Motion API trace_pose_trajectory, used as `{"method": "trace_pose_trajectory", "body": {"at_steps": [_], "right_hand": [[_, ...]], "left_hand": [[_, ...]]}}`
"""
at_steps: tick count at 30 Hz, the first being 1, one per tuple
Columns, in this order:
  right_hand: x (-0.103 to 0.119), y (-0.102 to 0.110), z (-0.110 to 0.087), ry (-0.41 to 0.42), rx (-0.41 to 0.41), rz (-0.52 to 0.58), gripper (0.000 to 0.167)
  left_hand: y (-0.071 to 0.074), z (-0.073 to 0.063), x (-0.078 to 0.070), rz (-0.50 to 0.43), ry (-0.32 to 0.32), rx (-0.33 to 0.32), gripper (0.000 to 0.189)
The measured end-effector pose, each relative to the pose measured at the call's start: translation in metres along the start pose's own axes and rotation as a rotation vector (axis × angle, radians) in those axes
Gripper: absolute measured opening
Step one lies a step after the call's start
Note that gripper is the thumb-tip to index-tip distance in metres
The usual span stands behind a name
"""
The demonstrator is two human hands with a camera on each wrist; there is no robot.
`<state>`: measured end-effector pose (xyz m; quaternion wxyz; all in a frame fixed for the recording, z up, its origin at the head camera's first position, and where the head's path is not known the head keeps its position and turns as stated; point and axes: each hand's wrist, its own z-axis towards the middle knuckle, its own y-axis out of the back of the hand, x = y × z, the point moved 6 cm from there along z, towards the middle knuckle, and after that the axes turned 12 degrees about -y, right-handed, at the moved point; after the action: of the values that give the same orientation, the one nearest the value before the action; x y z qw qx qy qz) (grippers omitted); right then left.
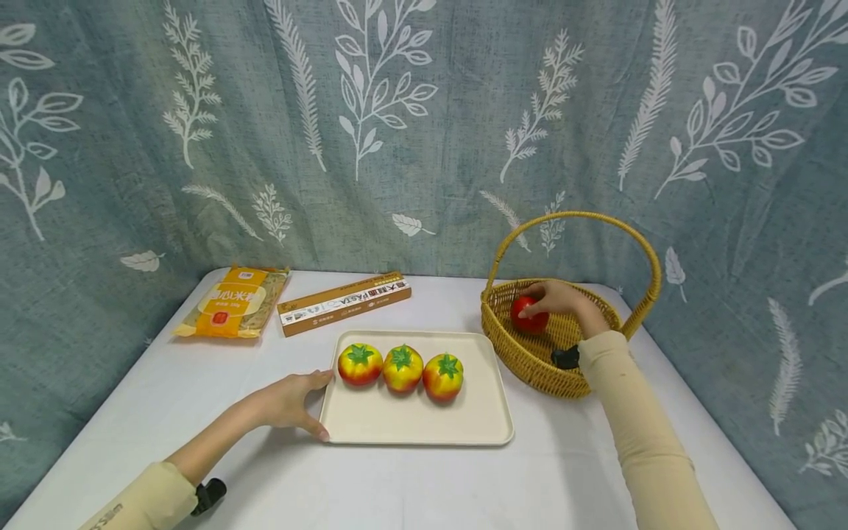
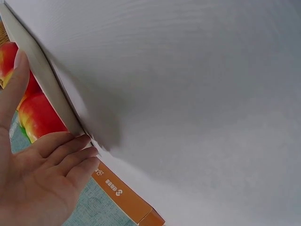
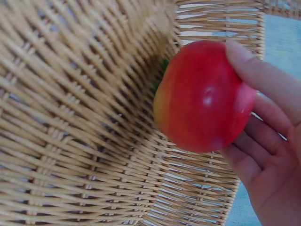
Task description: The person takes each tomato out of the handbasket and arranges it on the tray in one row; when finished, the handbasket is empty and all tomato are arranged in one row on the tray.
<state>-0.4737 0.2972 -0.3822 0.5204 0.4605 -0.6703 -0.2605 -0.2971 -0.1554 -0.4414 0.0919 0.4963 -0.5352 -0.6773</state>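
Observation:
In the head view a cream tray (image 1: 411, 425) holds a row of tomatoes: a left one (image 1: 361, 364), a middle one (image 1: 403, 368) and a right one (image 1: 442, 377), yellow and red with green tops. My left hand (image 1: 289, 401) rests at the tray's left edge, thumb and fingers spread along the rim. On the right, a woven basket (image 1: 523, 369) with a tall handle stands on the table. Inside it, my right hand (image 1: 556, 297) holds a red tomato (image 3: 202, 96), thumb on one side and fingers on the other, its green top towards the wicker.
Behind the tray lies a long pasta box (image 1: 344, 302). A yellow food packet (image 1: 233, 303) is at the back left of the white table (image 1: 424, 486). A patterned curtain (image 1: 424, 132) hangs behind and at both sides. The basket handle (image 1: 583, 214) arches above the right wrist.

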Motion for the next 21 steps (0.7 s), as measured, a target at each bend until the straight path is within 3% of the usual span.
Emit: {"method": "trace_pose_trajectory", "body": {"at_steps": [5, 21], "right_hand": [[-0.003, 0.01, -0.004, 0.013, -0.048, 0.077, 0.063], [-0.006, 0.021, -0.019, 0.025, -0.138, 0.105, 0.075]], "left_hand": [[0.0, 0.0, -0.001, 0.003, -0.001, 0.0, 0.108], [0.001, -0.002, -0.003, 0.001, -0.004, -0.007, 0.108]]}}
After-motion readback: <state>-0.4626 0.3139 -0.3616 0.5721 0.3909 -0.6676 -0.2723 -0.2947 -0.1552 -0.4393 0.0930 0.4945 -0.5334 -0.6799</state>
